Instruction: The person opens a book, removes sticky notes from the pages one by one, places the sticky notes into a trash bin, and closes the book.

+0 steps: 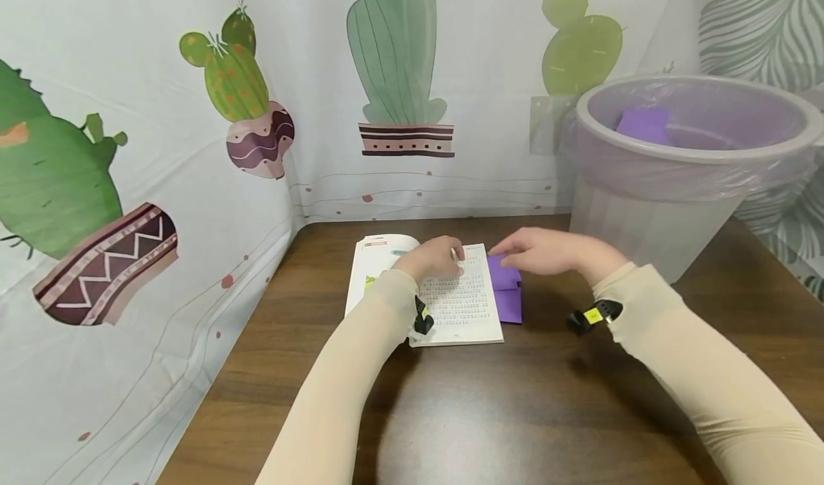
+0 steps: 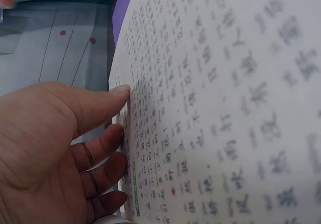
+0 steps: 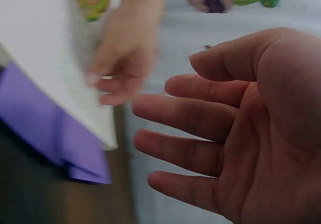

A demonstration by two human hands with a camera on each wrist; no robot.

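An open book with white printed pages lies on the table. My left hand rests on its right-hand page, thumb tip and loosely bent fingertips against the paper in the left wrist view, pinching nothing. From under the book's right edge sticks out a folded purple sheet. My right hand is just above the far end of that sheet, fingertips close to the page edge. In the right wrist view the same hand has its fingers extended and spread, with nothing in its palm.
A tall pale bin lined with a clear bag stands at the table's far right. Inside it, a purple piece shows below the rim. Behind the brown wooden table hangs a white cloth printed with cacti.
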